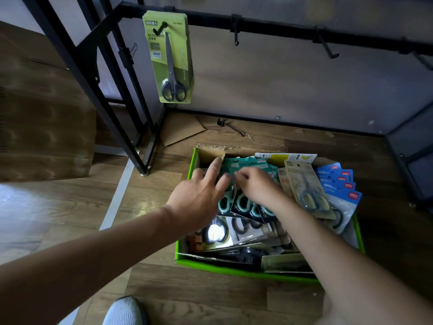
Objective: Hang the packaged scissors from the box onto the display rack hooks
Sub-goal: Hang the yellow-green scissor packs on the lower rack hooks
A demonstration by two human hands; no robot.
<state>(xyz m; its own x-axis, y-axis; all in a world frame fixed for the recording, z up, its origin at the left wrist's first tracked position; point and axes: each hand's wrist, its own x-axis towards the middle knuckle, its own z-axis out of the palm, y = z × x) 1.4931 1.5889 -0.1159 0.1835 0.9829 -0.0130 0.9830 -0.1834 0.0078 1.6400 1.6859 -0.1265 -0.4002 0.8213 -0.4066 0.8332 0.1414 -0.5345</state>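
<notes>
Floor (187, 299): brown wood-look planks, with a pale strip (119, 195) running centre left and bright glare at the left edge. Wall (281, 90): pale grey panel across the upper frame. Large cardboard carton (46, 113) at left. Cardboard scrap (180, 130) lying upper centre. Lighting dim.

Shop floor, display rack (257, 26) with hooks (236, 36), boxed packaged scissors (311, 191)
</notes>
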